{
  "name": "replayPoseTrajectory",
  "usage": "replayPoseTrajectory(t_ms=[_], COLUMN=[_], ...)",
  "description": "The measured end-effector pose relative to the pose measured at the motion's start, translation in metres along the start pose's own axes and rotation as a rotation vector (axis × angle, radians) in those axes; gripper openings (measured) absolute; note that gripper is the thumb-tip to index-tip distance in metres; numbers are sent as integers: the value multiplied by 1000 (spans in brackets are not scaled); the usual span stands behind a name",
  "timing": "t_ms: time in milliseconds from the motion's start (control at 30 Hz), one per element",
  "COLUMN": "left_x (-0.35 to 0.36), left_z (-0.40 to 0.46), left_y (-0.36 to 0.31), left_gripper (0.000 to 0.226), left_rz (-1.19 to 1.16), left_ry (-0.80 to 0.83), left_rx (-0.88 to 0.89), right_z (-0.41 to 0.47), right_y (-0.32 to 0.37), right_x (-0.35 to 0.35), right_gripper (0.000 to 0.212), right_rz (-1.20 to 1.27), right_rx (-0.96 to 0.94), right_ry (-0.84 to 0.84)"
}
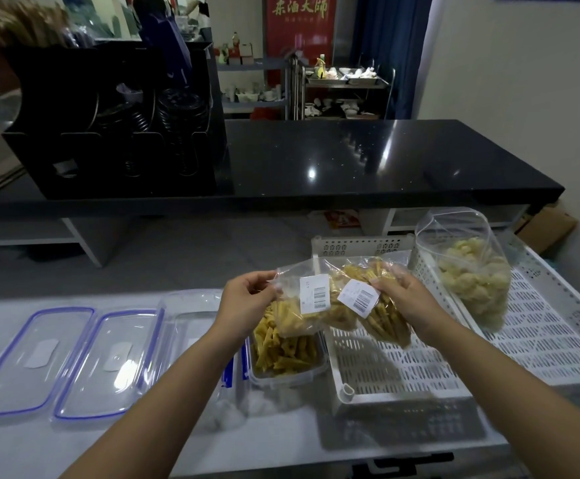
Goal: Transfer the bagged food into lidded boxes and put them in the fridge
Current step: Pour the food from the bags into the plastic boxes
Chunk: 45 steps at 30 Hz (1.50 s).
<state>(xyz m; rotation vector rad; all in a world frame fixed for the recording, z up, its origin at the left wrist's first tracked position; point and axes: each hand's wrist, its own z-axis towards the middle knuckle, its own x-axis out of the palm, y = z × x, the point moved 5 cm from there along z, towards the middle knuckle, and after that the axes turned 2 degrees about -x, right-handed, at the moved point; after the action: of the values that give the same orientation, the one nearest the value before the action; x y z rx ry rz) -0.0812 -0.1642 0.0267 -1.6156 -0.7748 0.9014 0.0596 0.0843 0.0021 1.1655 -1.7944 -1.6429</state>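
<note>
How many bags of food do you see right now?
3: one bag in the left hand, one in the right hand, one pale bag in the white tray.

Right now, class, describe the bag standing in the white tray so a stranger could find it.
Start at the white perforated tray on the right of the counter. The clear bag stands upright at its back left, untouched by either hand. Unlike the two labelled bags of yellow sticks, it holds pale, lumpy pieces.

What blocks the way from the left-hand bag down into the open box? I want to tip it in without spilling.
Nothing visible does. The left hand pinches the bag right above the open box, which has no lid on and already holds yellow sticks partway up.
</note>
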Motion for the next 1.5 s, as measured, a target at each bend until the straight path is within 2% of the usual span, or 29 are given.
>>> replayPoseTrajectory(t_ms=[433, 633, 933, 1167, 1367, 1500], left_x=[16, 15, -6, -8, -12, -11], left_z=[-9, -13, -7, -5, -2, -3], left_y=[-40, -50, -2, 36, 41, 34], left_gripper=[26, 23, 24, 21, 22, 22], left_rz=[16, 30, 31, -25, -46, -72], left_ry=[97, 80, -27, -82, -93, -87], left_rx=[125, 175, 14, -108, -111, -72], right_z=[-17, -27, -31, -30, -33, -34], right_y=[-2, 6, 34, 57, 69, 76], right_x=[-18, -31, -8, 19, 28, 27], right_gripper=[43, 30, 26, 39, 48, 44], right_rz=[49, 50, -78, -126, -117, -90], right_rx=[-30, -58, -110, -141, -162, -187], right_ry=[-42, -87, 9, 90, 104, 94])
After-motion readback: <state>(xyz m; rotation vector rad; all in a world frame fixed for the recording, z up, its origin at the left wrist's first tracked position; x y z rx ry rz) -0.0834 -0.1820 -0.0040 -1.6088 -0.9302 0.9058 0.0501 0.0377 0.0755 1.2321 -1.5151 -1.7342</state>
